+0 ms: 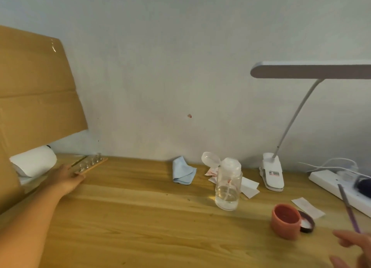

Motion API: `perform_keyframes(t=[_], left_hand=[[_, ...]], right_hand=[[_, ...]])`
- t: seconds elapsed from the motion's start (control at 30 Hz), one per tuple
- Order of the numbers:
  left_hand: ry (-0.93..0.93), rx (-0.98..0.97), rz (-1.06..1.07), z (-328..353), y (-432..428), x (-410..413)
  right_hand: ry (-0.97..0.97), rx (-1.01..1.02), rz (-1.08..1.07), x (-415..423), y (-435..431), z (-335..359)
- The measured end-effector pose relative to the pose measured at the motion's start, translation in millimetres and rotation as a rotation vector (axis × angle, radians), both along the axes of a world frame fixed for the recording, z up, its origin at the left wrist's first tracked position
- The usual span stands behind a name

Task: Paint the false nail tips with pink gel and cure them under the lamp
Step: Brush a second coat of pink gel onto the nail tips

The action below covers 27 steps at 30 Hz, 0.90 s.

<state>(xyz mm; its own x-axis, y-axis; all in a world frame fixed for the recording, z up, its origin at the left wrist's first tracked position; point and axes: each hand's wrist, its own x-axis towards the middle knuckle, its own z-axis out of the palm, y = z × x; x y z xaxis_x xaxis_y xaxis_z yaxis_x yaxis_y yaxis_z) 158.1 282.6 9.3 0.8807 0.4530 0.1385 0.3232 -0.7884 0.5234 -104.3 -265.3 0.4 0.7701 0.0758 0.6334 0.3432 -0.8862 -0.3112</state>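
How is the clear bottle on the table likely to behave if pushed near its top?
The bottle is tall and narrow, so it would probably tip rather than slide. Liquid fills only its bottom part, which may steady it. Its flip lid stands open, so a fall could spill.

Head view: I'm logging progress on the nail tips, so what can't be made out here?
Head view only:
Nail tips on the wooden strip by the left hand: too small and blurred to tell painted from bare.
Right hand: cut by the bottom-right corner, its grip on the brush hidden.
Lamp head: cut by the right edge.
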Motion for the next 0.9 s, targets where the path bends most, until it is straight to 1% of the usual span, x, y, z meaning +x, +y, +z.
perform_keyframes(t=[0.03,0.07,0.1,0.13,0.17,0.2,0.23,0.33,0.43,0.53,0.6,0.63,0.7,0.83,0.9], left_hand=[[0.056,0.028,-0.030,3,0,1],[0.095,0.051,-0.047,5,-1,1],[0.101,0.071,-0.048,5,-1,2],[0.076,0.079,-0.028,4,-3,2],[0.036,0.078,0.011,1,-4,2],[0.003,0.077,0.057,-3,-7,1],[-0.012,0.083,0.092,-6,-9,-1],[-0.024,0.058,0.079,-6,-12,-6],[-0.026,-0.003,-0.011,5,-16,-22],[0.013,0.139,-0.093,10,-34,-50],[0.036,0.257,-0.140,9,-58,-76],[0.039,0.283,-0.182,8,-72,-91],[0.028,0.277,-0.301,3,-104,-121],[-0.020,0.243,-0.528,-4,-186,-187],[-0.046,0.217,-0.680,-4,-228,-217]], right_hand=[[-0.022,0.099,-0.078,7,-40,-34],[-0.008,0.176,-0.185,8,-42,-24],[-0.018,0.288,-0.204,3,-47,-26],[-0.039,0.338,-0.242,6,-58,-19],[-0.001,0.285,-0.192,7,-64,-25],[0.041,0.282,-0.188,9,-69,-30],[0.066,0.321,-0.153,13,-69,-37],[0.023,0.346,-0.201,8,-71,-41],[0.048,0.310,-0.176,-2,-58,-34],[0.010,0.201,-0.209,-17,-49,-11],[0.033,0.097,-0.241,-25,-42,0],[0.048,0.064,-0.247,-28,-39,7],[0.044,-0.026,-0.297,-35,-35,13],[0.106,-0.024,-0.332,-42,-27,18],[0.110,-0.018,-0.334,-45,-25,20]])
